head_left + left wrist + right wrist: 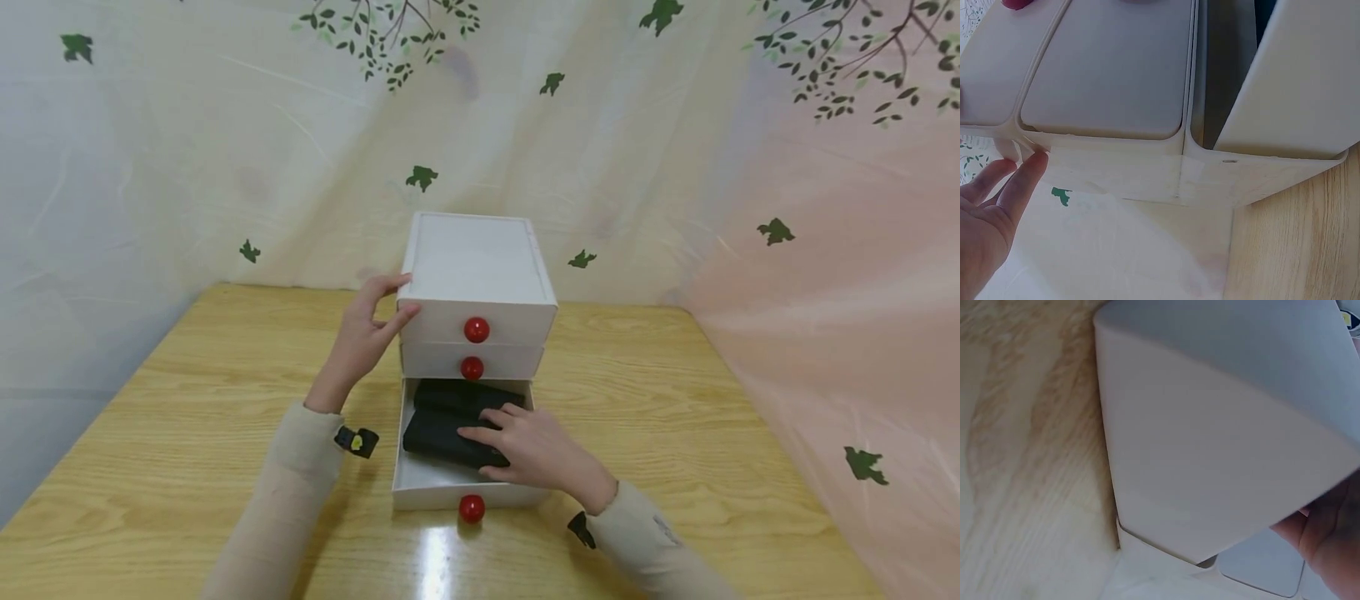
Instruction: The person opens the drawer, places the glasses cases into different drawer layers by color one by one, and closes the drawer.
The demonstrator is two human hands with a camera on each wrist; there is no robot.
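A white cabinet [476, 258] with three drawers and round red knobs stands on the table. Its bottom drawer [427, 475] is pulled out and holds a dark, oblong, smooth-looking bundle [442, 437], with another dark part [450, 397] behind it. My right hand [536, 450] reaches over the drawer's right wall, its spread fingers resting on the bundle's right end and the thumb at its near edge. At the cabinet's upper left corner, my left hand [363, 337] touches the front with the thumb and the side edge with the fingers. The right wrist view hides the bundle behind the drawer's outer wall [1197, 444].
Both upper drawers are closed, with a red knob [476, 330] on the top one and another red knob [472, 368] below it. The wooden table [225, 400] extends on both sides. A pale curtain [225, 150] with green leaf prints hangs behind.
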